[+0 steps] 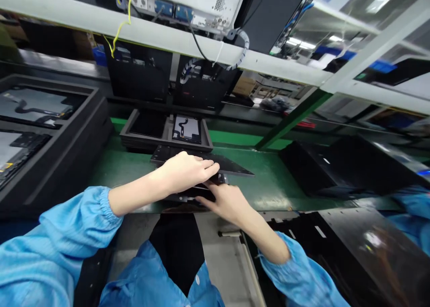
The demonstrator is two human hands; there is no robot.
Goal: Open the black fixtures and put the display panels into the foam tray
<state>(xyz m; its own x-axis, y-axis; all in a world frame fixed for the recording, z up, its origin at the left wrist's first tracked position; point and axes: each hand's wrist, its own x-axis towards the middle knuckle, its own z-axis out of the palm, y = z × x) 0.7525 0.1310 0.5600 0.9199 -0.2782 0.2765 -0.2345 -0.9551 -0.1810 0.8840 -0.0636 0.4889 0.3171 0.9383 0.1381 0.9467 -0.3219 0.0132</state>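
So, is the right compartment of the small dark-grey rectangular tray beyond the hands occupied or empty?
Occupied: a flat, pale-grey rectangular panel with a black ribbon cable lies within the tray.

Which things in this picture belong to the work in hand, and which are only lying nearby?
Probably in use:
- black plate, under the left hand
- dark piece beneath it, at the right hand

Apparently just nearby, untouched:
- small two-compartment tray
- larger grey tray at left
- yellow cord hanging above

Head-worn view, forward and downward
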